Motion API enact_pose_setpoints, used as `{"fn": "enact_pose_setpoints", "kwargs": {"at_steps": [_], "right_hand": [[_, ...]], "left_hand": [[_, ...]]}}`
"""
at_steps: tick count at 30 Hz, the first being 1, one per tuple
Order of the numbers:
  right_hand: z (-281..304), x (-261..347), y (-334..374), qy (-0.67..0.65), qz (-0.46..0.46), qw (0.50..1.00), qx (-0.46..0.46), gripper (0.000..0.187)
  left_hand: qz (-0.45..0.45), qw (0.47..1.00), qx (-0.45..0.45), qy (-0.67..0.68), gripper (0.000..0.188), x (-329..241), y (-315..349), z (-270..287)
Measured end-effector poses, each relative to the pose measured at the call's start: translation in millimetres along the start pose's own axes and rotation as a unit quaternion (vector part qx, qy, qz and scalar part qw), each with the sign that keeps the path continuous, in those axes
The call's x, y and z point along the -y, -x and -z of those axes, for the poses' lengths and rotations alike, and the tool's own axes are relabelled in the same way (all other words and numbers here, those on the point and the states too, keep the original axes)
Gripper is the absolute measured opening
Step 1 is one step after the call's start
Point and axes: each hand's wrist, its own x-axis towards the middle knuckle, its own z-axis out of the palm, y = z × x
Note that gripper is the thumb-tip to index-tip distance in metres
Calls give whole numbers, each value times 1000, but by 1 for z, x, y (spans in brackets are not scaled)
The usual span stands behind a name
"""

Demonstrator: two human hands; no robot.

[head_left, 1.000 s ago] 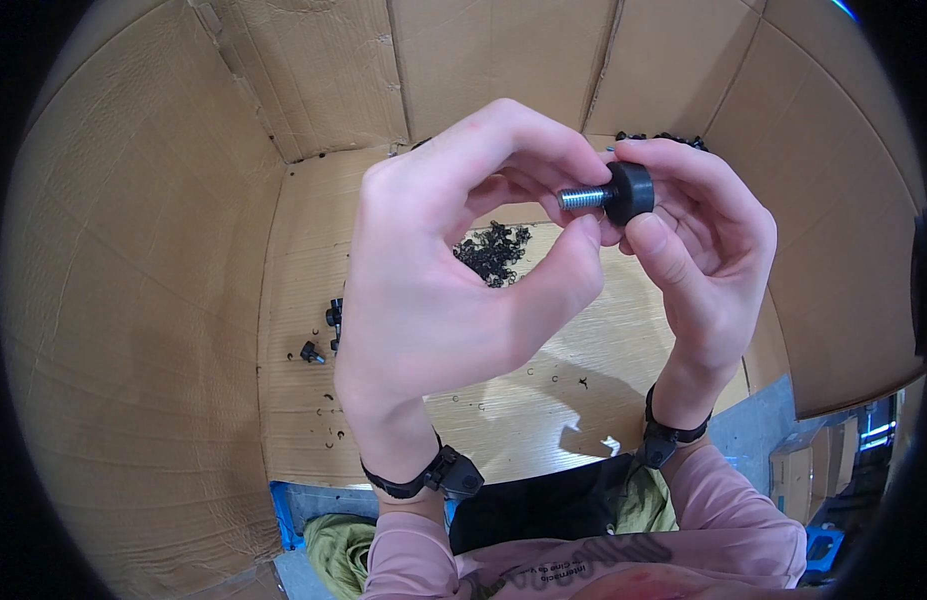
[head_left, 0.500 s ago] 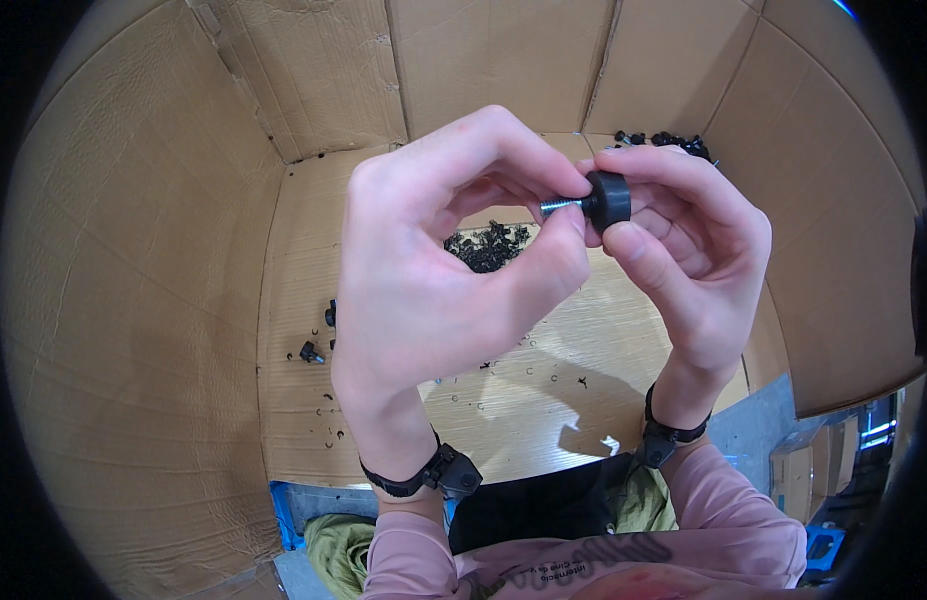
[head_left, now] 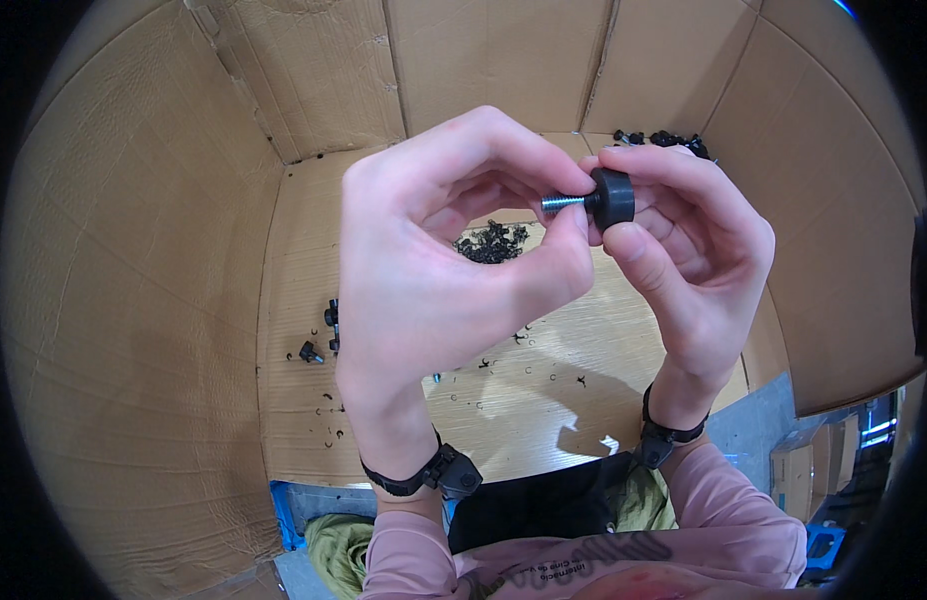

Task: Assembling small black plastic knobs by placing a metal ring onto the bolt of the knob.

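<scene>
Between my two hands, raised above the table, is a threaded knob (head_left: 613,198) with a round black head and a silver screw shank that points left. My right hand (head_left: 698,235) grips the head's rim between thumb and fingers. My left hand (head_left: 433,240) pinches around the shank near its black collar with thumb and index finger, its other fingers curled behind. Whether a small part sits under those fingertips is hidden. Below the hands lies a pile of small black parts (head_left: 493,243), partly covered by my left hand.
More black knobs (head_left: 310,352) lie at the left, some hidden behind my left wrist. A heap of dark knobs (head_left: 673,142) sits at the back right corner. Tiny black clip-like pieces (head_left: 581,381) are scattered over the wooden tabletop (head_left: 523,440). Tall cardboard walls (head_left: 493,70) enclose the table's back and sides.
Both hands have shifted very slightly with the knob, which sits a touch further right. The grips look the same, and a little more of the screw shank shows.
</scene>
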Motion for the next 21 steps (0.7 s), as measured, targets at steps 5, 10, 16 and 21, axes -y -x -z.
{"fn": "enact_pose_setpoints", "kwargs": {"at_steps": [5, 10, 16, 21], "right_hand": [[-1, 0, 1, 1, 5, 1000, -8, 39], [-3, 1, 1, -7, 8, 1000, -17, 39], [-5, 0, 2, -23, -1, 999, -36, 39], [-7, 0, 2, -38, -3, 998, -43, 39]], "left_hand": [[-8, 1000, 6, -8, 21, 0, 0, 0], [-14, 1000, 9, -9, 22, 0, 0, 0], [-34, 999, -8, -32, 22, -1, 0, -3], [-46, 998, -6, -35, 24, -1, 0, -3]]}}
